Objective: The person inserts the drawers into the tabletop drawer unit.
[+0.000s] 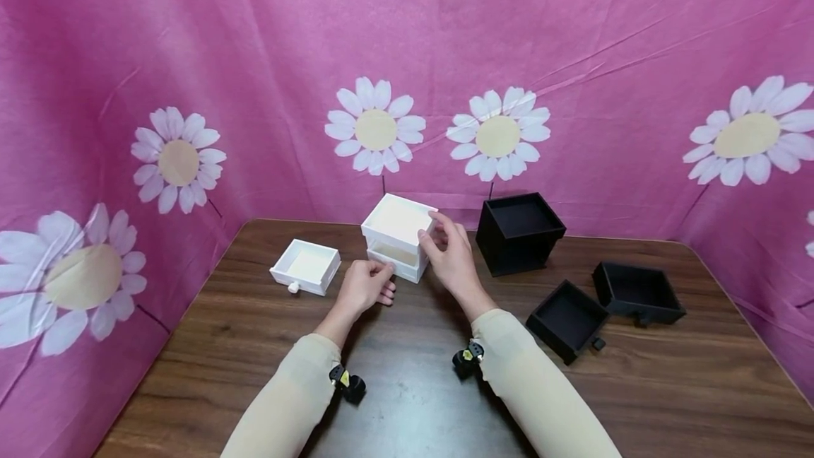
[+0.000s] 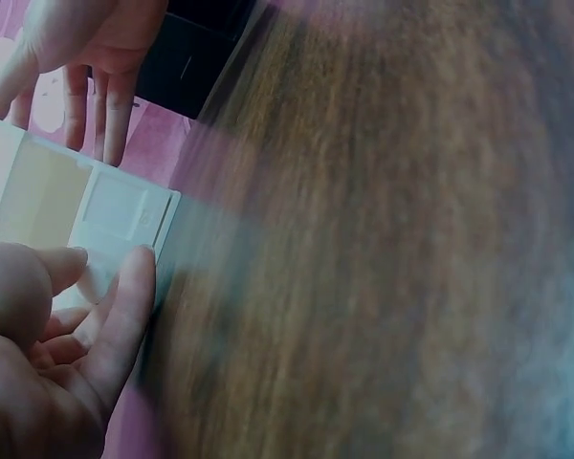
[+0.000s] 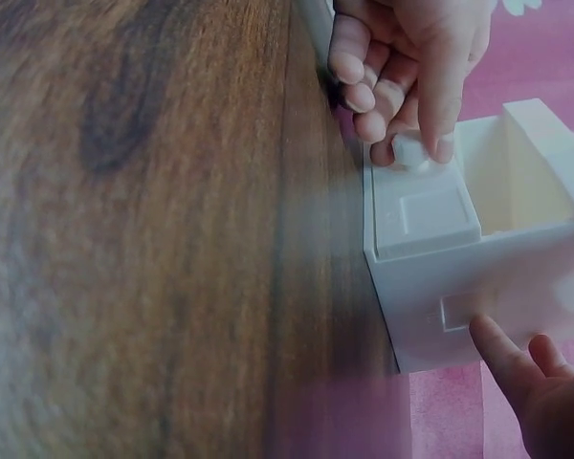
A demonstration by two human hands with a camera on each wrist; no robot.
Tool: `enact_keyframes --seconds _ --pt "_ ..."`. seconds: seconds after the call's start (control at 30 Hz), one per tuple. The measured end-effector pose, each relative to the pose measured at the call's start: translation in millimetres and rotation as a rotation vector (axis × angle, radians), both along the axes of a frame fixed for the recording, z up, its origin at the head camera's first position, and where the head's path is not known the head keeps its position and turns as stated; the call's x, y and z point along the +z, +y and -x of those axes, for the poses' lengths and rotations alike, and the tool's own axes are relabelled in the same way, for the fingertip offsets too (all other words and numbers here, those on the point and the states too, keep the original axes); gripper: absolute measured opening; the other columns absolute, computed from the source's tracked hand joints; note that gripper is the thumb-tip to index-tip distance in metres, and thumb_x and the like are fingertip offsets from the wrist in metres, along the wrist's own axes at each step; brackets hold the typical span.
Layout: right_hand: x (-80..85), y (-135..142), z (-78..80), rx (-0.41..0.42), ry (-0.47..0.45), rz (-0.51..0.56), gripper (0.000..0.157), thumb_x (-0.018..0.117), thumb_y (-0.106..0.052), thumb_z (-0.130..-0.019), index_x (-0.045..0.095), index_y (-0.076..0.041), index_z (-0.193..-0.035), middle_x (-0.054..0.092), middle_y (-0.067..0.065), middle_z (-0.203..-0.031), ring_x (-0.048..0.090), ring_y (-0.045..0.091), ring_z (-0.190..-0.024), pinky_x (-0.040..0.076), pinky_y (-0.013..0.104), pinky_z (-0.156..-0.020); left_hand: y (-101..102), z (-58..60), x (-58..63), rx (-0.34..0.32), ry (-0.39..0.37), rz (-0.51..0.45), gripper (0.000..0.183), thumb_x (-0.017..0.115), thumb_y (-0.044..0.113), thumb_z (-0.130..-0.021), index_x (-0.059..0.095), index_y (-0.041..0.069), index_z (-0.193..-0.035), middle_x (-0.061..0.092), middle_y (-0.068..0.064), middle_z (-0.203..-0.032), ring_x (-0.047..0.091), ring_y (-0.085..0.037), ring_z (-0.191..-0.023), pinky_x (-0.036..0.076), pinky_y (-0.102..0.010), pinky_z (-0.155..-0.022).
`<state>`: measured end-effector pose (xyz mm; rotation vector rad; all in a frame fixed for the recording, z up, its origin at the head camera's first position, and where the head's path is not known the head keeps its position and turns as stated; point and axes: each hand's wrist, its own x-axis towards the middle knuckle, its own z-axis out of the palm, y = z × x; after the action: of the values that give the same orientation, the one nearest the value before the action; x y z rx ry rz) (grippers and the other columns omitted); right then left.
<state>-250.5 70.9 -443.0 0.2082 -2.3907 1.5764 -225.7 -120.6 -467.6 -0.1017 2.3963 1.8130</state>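
A white two-level drawer box (image 1: pixel 399 221) stands near the table's back edge, its upper bay empty and a drawer (image 3: pixel 426 215) in its lower bay. My left hand (image 1: pixel 365 285) is at the front of that box. Its thumb and index finger pinch the white round knob (image 3: pixel 411 151) of the lower drawer. On the box's right side rests my right hand (image 1: pixel 451 253), its fairly straight fingers touching the side wall and upper edge. A loose white drawer (image 1: pixel 307 263) with a round knob lies left of my left hand.
A black box (image 1: pixel 520 232) stands to the right of the white one. Two black drawers lie in front of it, one tilted (image 1: pixel 568 320) and one farther right (image 1: pixel 638 292). A pink cloth (image 1: pixel 407 20) with daisies hangs behind the wooden table (image 1: pixel 254 373).
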Motion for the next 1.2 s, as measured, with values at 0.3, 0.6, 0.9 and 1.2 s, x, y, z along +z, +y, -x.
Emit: enact_keyframes --seconds 0.3,0.6,0.9,1.2 --pt "1.7 2 1.1 -0.011 0.008 -0.002 0.048 0.07 -0.024 -0.105 0.06 -0.01 -0.151 0.059 0.028 -0.133 0.07 0.042 -0.112 0.059 0.055 -0.102 -5 -5.0 7.3 0.016 0.01 -0.001 0.033 0.064 0.018 -0.109 0.074 -0.012 -0.113 0.075 -0.016 -0.076 0.069 -0.012 -0.054 0.065 -0.032 -0.057" --pt "2.7 5 -0.9 -0.017 -0.02 0.002 0.049 0.072 -0.024 -0.104 0.06 -0.012 -0.151 0.058 0.025 -0.134 0.071 0.041 -0.114 0.06 0.053 -0.101 -24 -21.6 12.3 -0.031 0.034 -0.003 0.027 0.062 0.008 -0.105 0.072 -0.015 -0.116 0.075 -0.017 -0.081 0.069 -0.011 -0.061 0.065 -0.029 -0.061" --pt "0.1 0 -1.4 -0.015 -0.021 0.001 0.048 0.072 -0.024 -0.104 0.061 -0.013 -0.15 0.059 0.027 -0.133 0.072 0.04 -0.112 0.061 0.054 -0.099 -53 -41.9 20.3 -0.089 0.09 0.06 0.027 0.061 0.006 -0.106 0.068 -0.017 -0.118 0.076 -0.025 -0.089 0.074 -0.02 -0.071 0.067 -0.033 -0.067" --pt "0.4 1 -1.8 -0.006 -0.015 -0.014 0.049 0.072 -0.026 -0.105 0.061 -0.014 -0.151 0.06 0.025 -0.133 0.072 0.038 -0.111 0.062 0.051 -0.097 -78 -53.4 28.3 -0.086 0.104 0.165 0.026 0.062 0.007 -0.107 0.07 -0.015 -0.119 0.077 -0.021 -0.09 0.077 -0.025 -0.076 0.067 -0.034 -0.069"
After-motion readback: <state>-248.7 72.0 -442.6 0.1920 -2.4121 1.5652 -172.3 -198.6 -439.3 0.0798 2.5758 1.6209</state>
